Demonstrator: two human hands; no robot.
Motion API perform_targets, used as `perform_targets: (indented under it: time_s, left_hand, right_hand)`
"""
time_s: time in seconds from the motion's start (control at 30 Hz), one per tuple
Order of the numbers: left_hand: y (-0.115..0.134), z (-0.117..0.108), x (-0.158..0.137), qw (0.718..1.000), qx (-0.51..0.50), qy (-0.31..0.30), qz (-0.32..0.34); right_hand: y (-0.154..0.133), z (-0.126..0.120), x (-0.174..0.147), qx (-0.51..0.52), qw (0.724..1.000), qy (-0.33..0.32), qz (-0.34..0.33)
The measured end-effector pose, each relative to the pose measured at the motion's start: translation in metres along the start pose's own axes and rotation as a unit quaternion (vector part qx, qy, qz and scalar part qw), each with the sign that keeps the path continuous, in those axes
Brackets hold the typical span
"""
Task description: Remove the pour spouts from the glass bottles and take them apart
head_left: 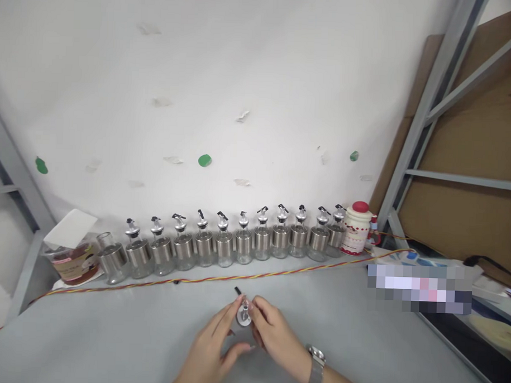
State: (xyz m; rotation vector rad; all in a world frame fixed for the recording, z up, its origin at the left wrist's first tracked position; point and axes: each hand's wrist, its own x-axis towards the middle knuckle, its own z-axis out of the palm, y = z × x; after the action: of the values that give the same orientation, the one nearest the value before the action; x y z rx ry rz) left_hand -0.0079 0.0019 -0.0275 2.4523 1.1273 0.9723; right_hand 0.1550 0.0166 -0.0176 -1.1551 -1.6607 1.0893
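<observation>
Pourer between two hands

Right hand's grip is clamped on the pourer above a smooth grey surface; left fingers touch its edge, though I cannot tell whether that grip closes. It is silvery, round-based, with a black tip. Beyond a twisted red-yellow cord stand glass bottles in brushed-metal sleeves. Lettering on the cream jar is illegible.
</observation>
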Motion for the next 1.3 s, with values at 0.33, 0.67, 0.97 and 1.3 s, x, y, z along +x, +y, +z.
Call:
perform_targets:
  time_s: [0.33, 0.67, 0.97, 1.3]
  left_hand:
    - [-0.001, 0.001, 0.001, 0.998, -0.031, 0.048, -0.015]
    - [0.003, -0.001, 0.006, 0.961, -0.152, 0.126, -0.195]
    - [-0.001, 0.004, 0.016, 0.880, -0.325, 0.146, -0.314]
    - [0.001, 0.002, 0.017, 0.870, -0.351, 0.146, -0.313]
  right_hand:
    - [0.001, 0.003, -0.002, -0.020, 0.999, -0.041, 0.007]
    - [-0.002, -0.014, 0.004, -0.218, 0.967, 0.063, -0.115]
    - [0.009, -0.013, 0.016, -0.325, 0.928, -0.010, -0.182]
    - [0.012, -0.014, 0.016, -0.304, 0.945, 0.013, -0.121]
